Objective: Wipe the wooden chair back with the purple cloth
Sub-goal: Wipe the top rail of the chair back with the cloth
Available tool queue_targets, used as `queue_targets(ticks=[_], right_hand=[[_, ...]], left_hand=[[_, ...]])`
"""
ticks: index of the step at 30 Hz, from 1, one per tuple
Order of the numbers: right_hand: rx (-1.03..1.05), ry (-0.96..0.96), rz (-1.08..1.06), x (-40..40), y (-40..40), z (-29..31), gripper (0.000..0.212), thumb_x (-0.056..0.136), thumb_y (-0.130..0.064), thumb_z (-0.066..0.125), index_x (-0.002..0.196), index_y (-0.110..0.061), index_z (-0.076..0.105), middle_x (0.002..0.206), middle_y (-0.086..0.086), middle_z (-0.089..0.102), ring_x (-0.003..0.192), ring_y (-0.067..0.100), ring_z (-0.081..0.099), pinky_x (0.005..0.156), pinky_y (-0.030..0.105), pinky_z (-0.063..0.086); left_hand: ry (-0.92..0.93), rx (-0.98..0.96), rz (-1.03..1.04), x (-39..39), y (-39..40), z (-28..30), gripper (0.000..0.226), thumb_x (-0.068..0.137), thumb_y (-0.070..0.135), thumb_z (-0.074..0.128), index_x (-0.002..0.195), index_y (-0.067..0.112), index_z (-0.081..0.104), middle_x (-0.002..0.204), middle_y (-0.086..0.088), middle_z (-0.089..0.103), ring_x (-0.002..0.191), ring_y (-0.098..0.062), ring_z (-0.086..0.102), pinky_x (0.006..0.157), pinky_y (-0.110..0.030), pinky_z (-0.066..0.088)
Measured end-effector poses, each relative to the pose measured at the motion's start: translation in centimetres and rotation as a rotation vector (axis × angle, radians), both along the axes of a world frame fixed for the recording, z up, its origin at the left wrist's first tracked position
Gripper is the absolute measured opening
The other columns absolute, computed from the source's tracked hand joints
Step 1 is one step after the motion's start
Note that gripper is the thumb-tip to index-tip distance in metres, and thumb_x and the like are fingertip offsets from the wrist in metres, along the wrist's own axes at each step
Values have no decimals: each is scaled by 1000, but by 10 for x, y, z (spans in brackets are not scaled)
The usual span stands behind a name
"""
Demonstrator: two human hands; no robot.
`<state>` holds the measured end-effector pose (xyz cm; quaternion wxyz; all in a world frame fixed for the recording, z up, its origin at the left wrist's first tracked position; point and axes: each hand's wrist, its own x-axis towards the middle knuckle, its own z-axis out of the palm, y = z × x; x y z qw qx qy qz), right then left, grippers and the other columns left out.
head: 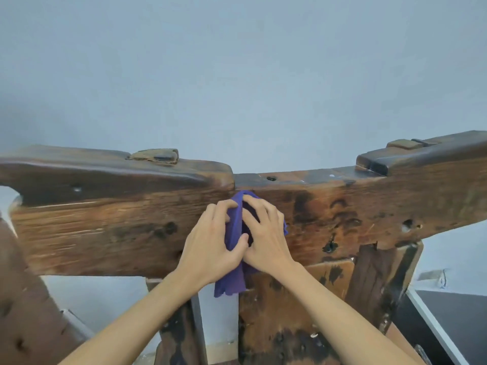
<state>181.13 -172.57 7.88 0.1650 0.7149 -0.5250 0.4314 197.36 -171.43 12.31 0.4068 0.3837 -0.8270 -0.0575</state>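
Note:
The wooden chair back (105, 227) is a thick, worn, dark-stained beam running across the whole view. A purple cloth (235, 225) is bunched against its front face near the middle, with a loose end hanging below the beam's lower edge. My left hand (210, 241) and my right hand (263, 233) sit side by side on the cloth, both pressing and gripping it against the wood. Most of the cloth's middle is hidden under my fingers.
A plain grey-blue wall (237, 75) stands close behind the chair. Upright wooden posts (290, 312) carry the beam below. A brown padded surface (23, 299) is at the lower left. A dark panel with a white edge (448, 320) lies at the lower right.

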Motion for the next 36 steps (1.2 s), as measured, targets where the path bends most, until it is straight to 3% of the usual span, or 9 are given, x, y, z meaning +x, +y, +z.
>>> queue_targets(ticks=[3,6,9,13,16,21,27,31,36], right_hand=[[20,-120,1,5,9,3,58,80,-34,57,137,-27,48,150,-9,40,139,19,36,107,37,32],[-5,-90,20,1,17,6,58,83,-37,64,138,-26,50,149,-10,43,141,17,36,107,34,34],[106,-79,132,-17,30,9,60,89,-49,62,145,-35,45,149,-21,42,144,10,31,109,39,38],[489,-155,366,-49,48,3,66,96,-65,49,154,-58,18,161,-38,17,154,3,9,120,40,17],[703,-344,427,-64,64,-16,66,87,-81,47,148,-61,32,160,-37,24,149,-9,20,123,33,22],[656,-968,33,-78,96,-79,39,86,-67,41,109,-48,65,125,-16,65,119,7,60,111,43,44],[736,-1506,-374,-99,121,-117,57,107,-48,37,79,-9,68,97,17,72,83,26,62,77,38,48],[1058,-1568,4,-87,131,-109,86,97,-73,25,83,-13,85,96,7,81,97,26,71,84,39,49],[828,-1680,498,-83,122,-75,58,95,-53,51,138,-15,60,131,12,70,123,28,67,110,51,45]], left_hand=[[197,148,49,-12,9,-9,55,83,27,71,130,23,44,109,11,55,93,-5,58,79,-17,48],[361,347,63,-21,14,-6,19,89,17,64,106,23,59,93,11,67,83,-3,64,70,-13,51],[321,648,15,-22,7,7,20,86,24,53,81,6,60,75,-1,67,70,-17,60,69,-35,49],[213,1231,-178,-28,4,7,38,93,32,56,109,2,73,106,-14,78,103,-31,73,98,-44,55],[216,1409,-282,-36,12,-11,43,96,37,59,120,5,72,120,-16,74,116,-30,68,111,-46,46],[431,1549,-321,-45,28,-45,46,90,52,68,109,11,80,115,-14,74,107,-25,68,104,-39,48],[670,1613,-514,-54,36,-49,49,90,54,69,117,14,77,118,-12,72,108,-23,69,92,-35,54],[777,1564,-567,-64,33,-38,48,90,46,72,124,11,73,123,-14,70,111,-24,69,89,-35,56],[785,1447,-675,-72,32,-27,49,89,26,78,135,21,63,129,-14,68,117,-30,66,93,-40,56]])
